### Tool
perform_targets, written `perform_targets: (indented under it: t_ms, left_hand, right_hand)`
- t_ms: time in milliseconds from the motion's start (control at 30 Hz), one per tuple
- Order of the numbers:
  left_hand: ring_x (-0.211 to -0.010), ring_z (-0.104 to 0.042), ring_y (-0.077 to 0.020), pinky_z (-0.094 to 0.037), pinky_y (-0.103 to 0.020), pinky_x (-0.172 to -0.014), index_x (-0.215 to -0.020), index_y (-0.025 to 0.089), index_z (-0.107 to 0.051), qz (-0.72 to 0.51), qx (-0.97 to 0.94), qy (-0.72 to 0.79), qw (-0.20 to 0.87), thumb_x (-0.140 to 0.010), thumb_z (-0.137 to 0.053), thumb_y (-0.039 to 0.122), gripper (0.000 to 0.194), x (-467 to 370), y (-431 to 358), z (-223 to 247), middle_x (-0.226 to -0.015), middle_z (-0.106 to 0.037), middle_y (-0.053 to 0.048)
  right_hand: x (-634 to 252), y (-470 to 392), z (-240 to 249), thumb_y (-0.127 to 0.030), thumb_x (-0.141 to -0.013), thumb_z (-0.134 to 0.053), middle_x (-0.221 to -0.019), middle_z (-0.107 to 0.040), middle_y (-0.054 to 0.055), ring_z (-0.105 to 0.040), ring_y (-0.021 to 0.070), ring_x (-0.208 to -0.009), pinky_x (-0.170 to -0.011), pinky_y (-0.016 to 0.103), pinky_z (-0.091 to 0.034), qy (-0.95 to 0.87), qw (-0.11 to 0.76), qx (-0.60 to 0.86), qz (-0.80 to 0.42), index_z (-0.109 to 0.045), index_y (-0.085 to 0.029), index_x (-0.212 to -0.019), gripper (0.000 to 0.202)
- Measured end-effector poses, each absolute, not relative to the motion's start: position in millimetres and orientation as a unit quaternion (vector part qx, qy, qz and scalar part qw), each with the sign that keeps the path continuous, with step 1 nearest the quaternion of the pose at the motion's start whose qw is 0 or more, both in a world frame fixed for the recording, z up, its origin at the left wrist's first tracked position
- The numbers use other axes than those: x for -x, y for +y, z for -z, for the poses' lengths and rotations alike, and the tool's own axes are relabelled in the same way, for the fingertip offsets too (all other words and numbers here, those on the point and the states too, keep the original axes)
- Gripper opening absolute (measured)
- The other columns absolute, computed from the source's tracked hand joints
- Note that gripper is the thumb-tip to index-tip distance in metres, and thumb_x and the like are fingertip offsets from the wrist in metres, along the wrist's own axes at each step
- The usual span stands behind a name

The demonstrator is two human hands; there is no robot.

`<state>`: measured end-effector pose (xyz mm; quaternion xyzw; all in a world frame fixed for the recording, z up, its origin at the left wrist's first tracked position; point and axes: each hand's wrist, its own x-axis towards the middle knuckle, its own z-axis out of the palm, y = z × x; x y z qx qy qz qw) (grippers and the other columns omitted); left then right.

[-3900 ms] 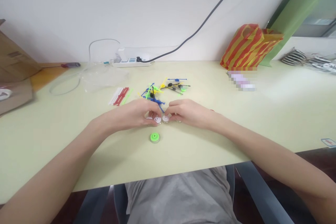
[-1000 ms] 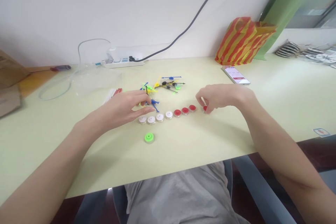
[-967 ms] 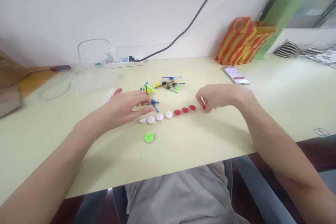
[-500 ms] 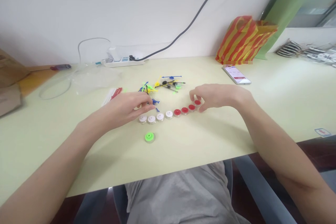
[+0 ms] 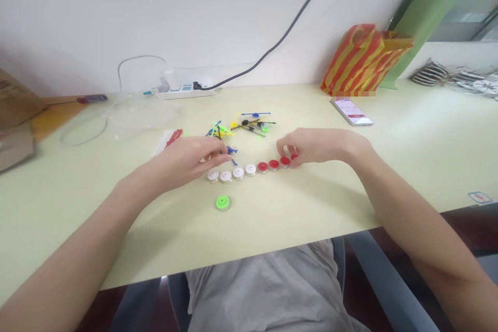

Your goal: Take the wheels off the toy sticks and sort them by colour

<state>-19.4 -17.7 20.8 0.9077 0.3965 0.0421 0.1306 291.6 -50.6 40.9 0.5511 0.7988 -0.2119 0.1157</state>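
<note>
Midway across the pale table [image 5: 299, 212], four white discs [image 5: 238, 172] and four red discs [image 5: 274, 164] already stand in line; a green disc [image 5: 223, 201], nearer the front edge, remains outside. The left hand [image 5: 190, 158] half-curls, contents unclear; the right hand [image 5: 315, 144] bends round the end red disc, grip hidden.

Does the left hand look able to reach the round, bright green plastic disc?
Probably yes: the left hand seems close to the green disc, with only low, round white plastic discs partly between them.

Row of discs [image 5: 251, 169] on table [image 5: 295, 218]; lone disc [image 5: 223, 202] before its left end; pointer pile [image 5: 245, 122] behind the row; phone [image 5: 353, 112] right rear, bag [image 5: 352, 62] behind phone.
</note>
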Motion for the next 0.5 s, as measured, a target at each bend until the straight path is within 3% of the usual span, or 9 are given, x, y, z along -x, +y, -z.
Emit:
perform_targets:
  t_ms: [167, 300, 500]
  left_hand:
    - [-0.076, -0.063, -0.0188, -0.043, -0.033, -0.077, -0.104, 0.026, -0.072, -0.042, -0.909, 0.395, 0.127, -0.105, -0.040, 0.064, 0.049, 20, -17, -20, -0.095, -0.074, -0.002]
    - [-0.073, -0.062, -0.0174, -0.041, -0.031, -0.072, -0.098, 0.025, -0.070, -0.063, -0.918, 0.375, 0.112, -0.105, -0.043, 0.060, 0.045, 21, -15, -17, -0.089, -0.072, -0.001]
    - [-0.051, -0.041, -0.0142, -0.033, -0.031, -0.059, -0.062, 0.022, -0.044, -0.242, -0.912, 0.332, -0.022, -0.105, -0.042, 0.042, 0.047, 24, -12, -11, -0.055, -0.045, 0.001]
  right_hand:
    - [-291, -51, -41, -0.027, -0.087, -0.069, -0.113, -0.071, 0.007, -0.066, 0.0221, -0.088, -0.064, 0.030, -0.040, 0.795, 0.117, -0.552, 0.223, -0.068, -0.026, -0.107, 0.020]
    - [-295, -50, -37, -0.034, -0.084, -0.075, -0.113, -0.072, 0.006, -0.068, 0.0235, -0.088, -0.065, 0.031, -0.041, 0.789, 0.103, -0.562, 0.227, -0.068, -0.028, -0.116, 0.033]
    - [-304, -42, -36, -0.044, -0.091, -0.072, -0.113, -0.073, 0.007, -0.069, 0.0245, -0.092, -0.069, 0.032, -0.045, 0.794, 0.047, -0.560, 0.232, -0.067, -0.029, -0.130, 0.042]
